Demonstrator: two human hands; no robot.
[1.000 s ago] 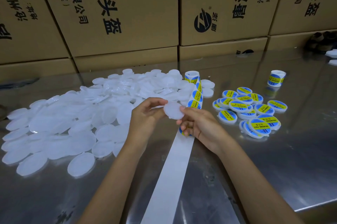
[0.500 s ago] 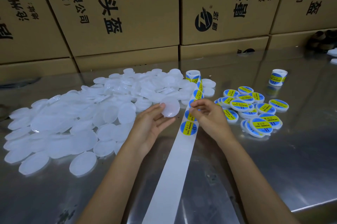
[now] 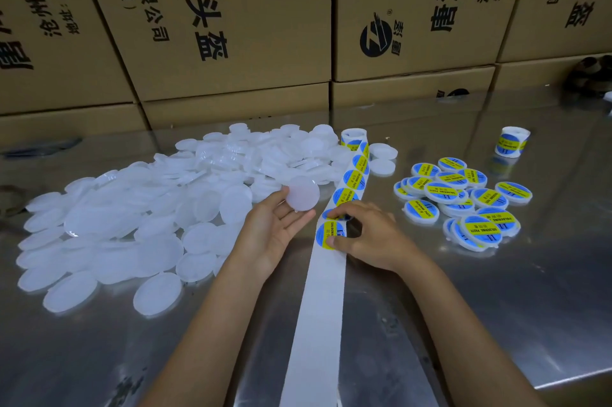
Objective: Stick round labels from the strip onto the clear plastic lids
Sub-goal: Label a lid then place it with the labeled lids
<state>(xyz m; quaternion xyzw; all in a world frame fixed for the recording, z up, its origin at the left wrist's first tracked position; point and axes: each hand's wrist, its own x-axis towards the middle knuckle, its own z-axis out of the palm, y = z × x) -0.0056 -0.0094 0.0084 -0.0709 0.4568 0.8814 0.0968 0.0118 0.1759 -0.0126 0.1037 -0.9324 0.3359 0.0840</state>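
Lids (image 3: 132,227) cover a steel table (image 3: 496,307) before cardboard boxes (image 3: 231,25).

1. The one camera sits on my head and looks forward and down along my forearms at the steel table (image 3: 496,323).
2. It is close: my left hand (image 3: 275,234) and right hand (image 3: 371,237) sit mid-frame, arms running off the bottom edge.
3. The wide lens bows the cardboard boxes (image 3: 231,25) closing off the far side.
4. No second view overlaps it.
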